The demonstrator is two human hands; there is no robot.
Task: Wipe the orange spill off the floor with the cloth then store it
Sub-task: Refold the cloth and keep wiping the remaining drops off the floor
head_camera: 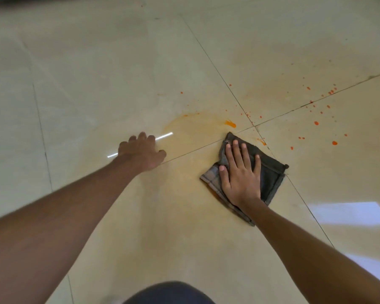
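Observation:
A dark grey folded cloth (270,174) lies flat on the beige tiled floor. My right hand (240,174) presses on it with the palm down and the fingers spread. A smeared orange spill (195,126) stains the tile just beyond the cloth, with a thicker orange blob (230,123) at its right end. Several orange droplets (316,123) are scattered to the right. My left hand (142,151) rests on the floor to the left of the smear, fingers slightly bent, holding nothing.
Dark grout lines (217,69) cross the glossy floor and meet just past the cloth. A bright window reflection (349,212) lies at the right. My knee in dark fabric (169,292) shows at the bottom edge.

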